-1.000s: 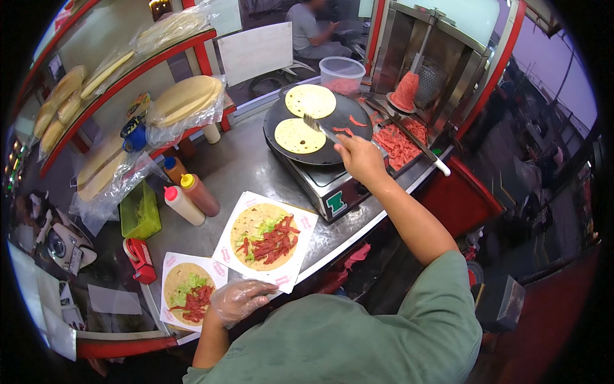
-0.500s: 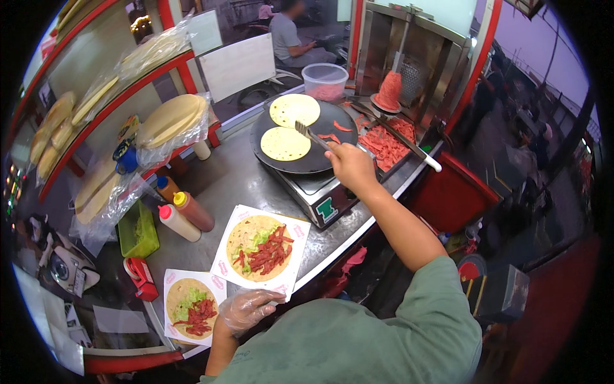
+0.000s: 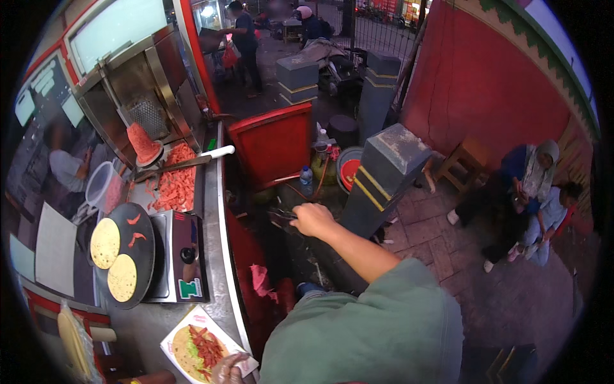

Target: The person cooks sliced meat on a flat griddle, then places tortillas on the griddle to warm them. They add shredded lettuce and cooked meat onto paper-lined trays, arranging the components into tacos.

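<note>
My bare right hand point(image 3: 314, 220) is closed around metal tongs point(image 3: 281, 216), held out past the counter's edge above the ground. Their tips are dark and blurred. At the lower edge of the view, my left hand point(image 3: 230, 370), in a clear plastic glove, grips the edge of a white printed paper sheet point(image 3: 199, 316). On that sheet lies a tortilla point(image 3: 184, 342) topped with shredded lettuce and reddish meat strips point(image 3: 207, 349). Two pale tortillas point(image 3: 105, 243) rest on the round black griddle point(image 3: 144, 256), beside a few meat pieces point(image 3: 135, 239).
A tray of shaved red meat point(image 3: 176, 185) has a white-handled knife point(image 3: 217, 152) across it, below the vertical spit point(image 3: 142, 142). A clear tub point(image 3: 102, 185) stands beyond the griddle. Right of the counter are a red panel point(image 3: 272, 144), a grey pillar point(image 3: 390, 163) and seated people point(image 3: 534, 198).
The view has swung to the right. My right hand has left the griddle with the tongs and now reaches outside the counter. My left hand stays by the filled tortilla's paper.
</note>
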The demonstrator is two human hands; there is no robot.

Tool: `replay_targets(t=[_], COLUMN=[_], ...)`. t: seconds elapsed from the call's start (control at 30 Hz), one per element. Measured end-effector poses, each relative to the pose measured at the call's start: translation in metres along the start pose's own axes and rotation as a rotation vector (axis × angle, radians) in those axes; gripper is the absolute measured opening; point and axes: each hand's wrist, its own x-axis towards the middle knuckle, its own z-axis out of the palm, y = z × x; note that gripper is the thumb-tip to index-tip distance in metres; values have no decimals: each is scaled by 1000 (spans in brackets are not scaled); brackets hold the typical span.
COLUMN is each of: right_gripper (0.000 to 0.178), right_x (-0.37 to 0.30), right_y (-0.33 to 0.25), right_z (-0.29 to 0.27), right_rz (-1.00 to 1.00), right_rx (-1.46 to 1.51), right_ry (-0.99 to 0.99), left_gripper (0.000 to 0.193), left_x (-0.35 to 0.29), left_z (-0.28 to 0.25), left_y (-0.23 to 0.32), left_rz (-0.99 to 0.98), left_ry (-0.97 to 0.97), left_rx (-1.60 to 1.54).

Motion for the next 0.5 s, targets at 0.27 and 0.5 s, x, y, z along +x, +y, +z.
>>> replay_targets(t=[0.27,0.5], right_gripper=[48,33], right_x=[-3,120], right_y=[-43,-291], right_z=[-12,-72], right_rz=[-336,-1456], right_rx=[574,-74], right_ry=[478,472], left_gripper=[36,34], left_x=[92,67], left_z=[-39,-14], left_y=[77,87], left_rz=[271,129], left_ry=[-203,-11], left_rx=[120,162])
